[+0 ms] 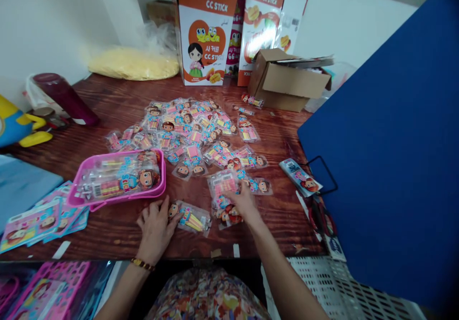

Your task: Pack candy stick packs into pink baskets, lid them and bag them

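My left hand (157,226) rests on the table's near part with its fingers apart. Its thumb reaches the left end of a clear candy-stick packet (191,218) printed with a cartoon head. Over a small stack, my right hand (245,204) has its thumb and fingers on a pink-and-clear packet (223,184); its fingertips are partly hidden. More packets (226,215) lie beneath it. Left of centre stands a pink plastic basket (162,179), holding several packets laid lengthwise. Beyond both hands spreads a loose heap of similar packets (195,121).
Printed cards (34,222) lie at the left, near a dark red bottle (66,98) and a yellow-blue toy (16,124). Tall CC Stick boxes (206,33) and an open carton (287,83) stand behind. A blue panel (387,143) borders the right, with scissors (322,219) beside it.
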`<state>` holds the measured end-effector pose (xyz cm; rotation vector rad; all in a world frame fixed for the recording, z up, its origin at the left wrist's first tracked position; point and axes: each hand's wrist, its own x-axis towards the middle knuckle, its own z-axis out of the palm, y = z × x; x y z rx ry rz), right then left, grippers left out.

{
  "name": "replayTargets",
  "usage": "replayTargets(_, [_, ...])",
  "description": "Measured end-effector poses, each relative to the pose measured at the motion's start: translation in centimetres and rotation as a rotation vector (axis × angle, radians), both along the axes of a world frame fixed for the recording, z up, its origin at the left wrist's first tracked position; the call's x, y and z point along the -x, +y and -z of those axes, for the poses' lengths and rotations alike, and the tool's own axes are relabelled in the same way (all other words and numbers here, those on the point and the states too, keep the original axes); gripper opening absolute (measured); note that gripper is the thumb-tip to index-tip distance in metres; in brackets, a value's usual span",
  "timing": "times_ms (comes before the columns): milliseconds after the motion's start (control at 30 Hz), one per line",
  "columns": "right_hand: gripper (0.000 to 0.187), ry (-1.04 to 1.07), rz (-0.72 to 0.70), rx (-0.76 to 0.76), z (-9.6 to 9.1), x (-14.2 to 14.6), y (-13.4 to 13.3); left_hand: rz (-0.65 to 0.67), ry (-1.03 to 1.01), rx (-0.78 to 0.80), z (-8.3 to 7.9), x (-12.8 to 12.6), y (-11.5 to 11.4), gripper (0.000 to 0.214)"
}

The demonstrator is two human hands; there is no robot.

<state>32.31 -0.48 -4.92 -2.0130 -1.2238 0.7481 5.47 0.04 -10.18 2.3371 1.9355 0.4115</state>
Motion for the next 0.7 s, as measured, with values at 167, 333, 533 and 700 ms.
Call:
replayTargets(167, [0.049,-0.512,-0.079,0.333,-1.0,2.9,-0.7,-0.014,-0.045,0.068,-0.7,0.3,0.1,0.047])
replayTargets(333, [0.045,-0.525,-0.173,0.332,-1.8,3.9,-0.2,0.020,-0.086,0.122,-1.9,1.3,0.4,0.034])
replayTargets(533, [0.043,-0.304,-0.103,0.247,-1.0,2.6,0.3,-0.114,-0.118,0.322,-2.9,3.3,0.3,0.025])
replayTargets(700, [0.061,0.261,0.069,-0.039,-0.2,-0.4,-0.7,-0.132,-0.616,0.707,-3.1,2.1,-3.4,0.039])
